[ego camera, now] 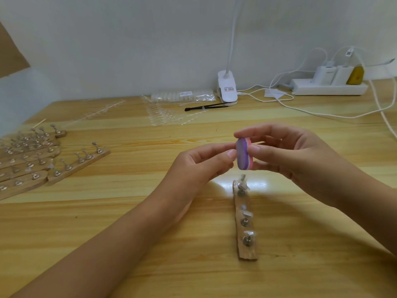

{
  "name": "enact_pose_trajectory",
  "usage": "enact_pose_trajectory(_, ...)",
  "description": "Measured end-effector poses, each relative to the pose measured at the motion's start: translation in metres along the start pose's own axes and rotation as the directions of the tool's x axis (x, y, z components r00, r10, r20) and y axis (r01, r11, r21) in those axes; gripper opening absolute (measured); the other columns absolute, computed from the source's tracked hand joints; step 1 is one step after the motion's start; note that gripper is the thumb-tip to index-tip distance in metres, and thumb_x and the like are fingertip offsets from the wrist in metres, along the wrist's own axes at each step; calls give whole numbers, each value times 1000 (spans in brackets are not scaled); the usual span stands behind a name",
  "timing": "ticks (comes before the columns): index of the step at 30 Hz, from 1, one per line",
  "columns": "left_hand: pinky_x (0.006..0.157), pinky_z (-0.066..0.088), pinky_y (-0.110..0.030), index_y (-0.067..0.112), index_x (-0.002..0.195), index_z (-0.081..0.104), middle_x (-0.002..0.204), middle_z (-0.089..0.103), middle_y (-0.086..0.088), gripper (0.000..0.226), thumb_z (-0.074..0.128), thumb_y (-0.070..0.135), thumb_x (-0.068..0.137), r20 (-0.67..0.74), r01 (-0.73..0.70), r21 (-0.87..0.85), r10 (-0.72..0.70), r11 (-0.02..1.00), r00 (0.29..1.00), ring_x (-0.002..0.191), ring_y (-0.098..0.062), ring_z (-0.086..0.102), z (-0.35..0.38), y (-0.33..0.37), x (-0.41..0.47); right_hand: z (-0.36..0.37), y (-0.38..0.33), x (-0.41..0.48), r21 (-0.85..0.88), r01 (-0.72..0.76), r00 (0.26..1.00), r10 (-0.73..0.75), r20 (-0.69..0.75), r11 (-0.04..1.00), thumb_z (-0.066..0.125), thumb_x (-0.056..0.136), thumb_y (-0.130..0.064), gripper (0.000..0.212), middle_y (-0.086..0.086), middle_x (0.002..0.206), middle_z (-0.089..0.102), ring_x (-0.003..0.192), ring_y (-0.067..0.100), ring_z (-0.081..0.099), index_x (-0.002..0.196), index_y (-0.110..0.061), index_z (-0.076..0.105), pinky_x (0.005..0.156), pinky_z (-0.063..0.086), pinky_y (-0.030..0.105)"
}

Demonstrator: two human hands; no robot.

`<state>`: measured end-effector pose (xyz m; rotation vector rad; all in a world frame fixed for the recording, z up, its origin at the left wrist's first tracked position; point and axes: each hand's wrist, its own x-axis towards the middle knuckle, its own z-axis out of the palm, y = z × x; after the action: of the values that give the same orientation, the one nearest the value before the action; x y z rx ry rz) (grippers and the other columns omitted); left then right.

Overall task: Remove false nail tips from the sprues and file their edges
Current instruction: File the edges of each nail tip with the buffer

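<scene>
Lying nearest on the wooden table is a wooden holder strip, set end-on with small metal stands along it, directly below the hands. Above it, the right hand pinches a small purple-and-pink buffer block between thumb and fingers, held upright. The left hand meets it from the side, its thumb and forefinger closed together right against the purple face; they seem to pinch a clear nail tip there, but it is too small and transparent to make out, so I cannot tell for sure.

This looks like the filing step. To do it well, the tip's cut edge should meet the abrasive face squarely, with short light strokes in one direction and the tip turned a little between strokes so no flat spot forms. A tight pinch near the edge being filed should stop the thin plastic flexing or flicking away.

Further left, several more holder strips lie in a cluster, many stands already carrying clear tips. Beyond, near the wall, lie the clear sprues of nail tips and a bag of more tips, with a black tool, a clip lamp base and a power strip behind.
</scene>
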<state>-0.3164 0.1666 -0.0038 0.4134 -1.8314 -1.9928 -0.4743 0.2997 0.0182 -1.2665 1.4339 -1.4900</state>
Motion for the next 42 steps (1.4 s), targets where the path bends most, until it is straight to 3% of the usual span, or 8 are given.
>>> enact_pose_trajectory(6, 81, 52, -14, 20, 100, 79, 101, 76, 1, 25, 75, 32, 78, -1, 32, -114, -32, 993, 999, 92, -5, 70, -1, -1, 3, 2, 1, 1, 73, 36, 998, -32, -60, 997, 72, 76, -24, 31, 9, 100, 74, 97, 24, 72, 106, -16, 72, 82, 57, 25)
enact_pose_trajectory(10, 79, 52, -13, 19, 98, 80, 95, 76, 2, 28, 76, 33, 74, 25, 22, -167, -18, 986, 1000, 86, -3, 70, -1, -1, 3, 5, -1, 0, 80, 32, 999, -32, -3, 996, 72, 76, -21, 29, 10, 98, 75, 94, 23, 73, 104, -13, 70, 80, 57, 25)
enact_pose_trajectory(13, 79, 52, -13, 19, 95, 81, 96, 76, 3, 27, 77, 33, 72, 8, 21, -175, -20, 984, 1000, 86, -2, 70, -1, 0, 3, 5, -2, 0, 100, 70, 994, -61, -95, 992, 70, 76, -19, 30, 6, 95, 75, 93, 21, 73, 105, -11, 67, 81, 58, 26)
enact_pose_trajectory(23, 79, 52, -13, 18, 97, 80, 96, 77, 1, 26, 75, 31, 75, 18, 6, -156, -3, 988, 1000, 87, -3, 70, 0, 2, 1, 8, -3, -1, 68, 22, 1000, -21, -6, 997, 70, 78, -21, 30, 11, 100, 74, 96, 24, 72, 106, -11, 70, 80, 57, 25)
enact_pose_trajectory(26, 80, 52, -12, 21, 97, 81, 97, 77, 2, 27, 76, 33, 73, 4, 13, -138, -12, 990, 1000, 89, -3, 70, 0, 2, 1, 7, -5, -1, 89, 50, 996, -43, -84, 995, 70, 77, -21, 30, 9, 95, 75, 94, 21, 73, 105, -11, 69, 80, 57, 25)
enact_pose_trajectory(29, 79, 52, -12, 22, 96, 81, 95, 77, 3, 24, 75, 31, 75, 14, 14, -149, -12, 989, 1000, 89, -3, 71, 0, 3, 0, 11, -6, -2, 43, 34, 999, -33, -3, 998, 69, 78, -21, 29, 10, 97, 75, 93, 21, 73, 105, -10, 69, 78, 57, 24)
enact_pose_trajectory(38, 77, 52, -12, 21, 92, 81, 93, 75, 4, 28, 79, 35, 68, -2, 51, -182, -52, 982, 999, 82, -2, 68, 1, 3, 2, 8, -8, -2, 88, 100, 989, -90, -113, 991, 68, 78, -21, 29, 3, 91, 75, 92, 18, 73, 104, -10, 67, 79, 58, 26)
enact_pose_trajectory(42, 76, 52, -12, 18, 93, 81, 91, 76, 3, 23, 78, 30, 74, 28, 63, -205, -59, 977, 998, 82, -3, 69, 0, 3, 2, 8, -6, -2, 74, 42, 999, -40, -29, 996, 71, 76, -23, 29, 7, 96, 75, 94, 21, 73, 102, -12, 69, 79, 58, 26)
